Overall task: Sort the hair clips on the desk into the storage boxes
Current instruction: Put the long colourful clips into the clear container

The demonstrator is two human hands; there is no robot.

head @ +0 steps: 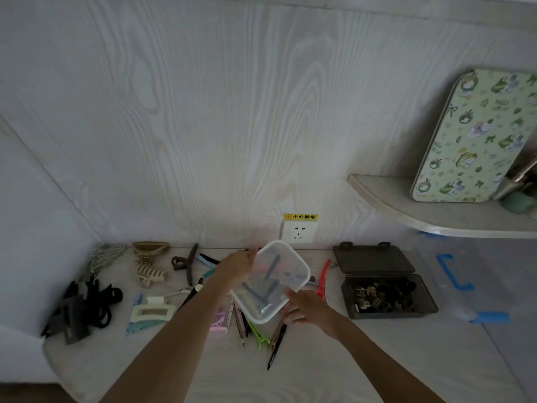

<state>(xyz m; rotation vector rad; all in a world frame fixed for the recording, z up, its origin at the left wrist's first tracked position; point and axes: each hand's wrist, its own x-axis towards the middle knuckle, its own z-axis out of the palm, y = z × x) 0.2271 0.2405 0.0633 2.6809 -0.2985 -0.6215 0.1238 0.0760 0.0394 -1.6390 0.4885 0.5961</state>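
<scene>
A clear square storage box (271,282) with a few dark blue clips inside is held tilted above the desk. My left hand (238,266) grips its far left rim. My right hand (308,308) supports its near right side from below with the fingers spread. Under the box lies a pile of long duckbill clips (252,330) in pink, green, black and brown. A red clip (323,279) lies just right of the box. A dark storage box (388,296) with its lid open holds several small clips.
Claw clips in beige (149,274), cream (152,311) and brown (186,261) lie at the left, with black hair ties and clips (84,303) by the desk's left edge. A wall socket (297,231) sits behind. A shelf (436,216) carries a patterned tin at the right.
</scene>
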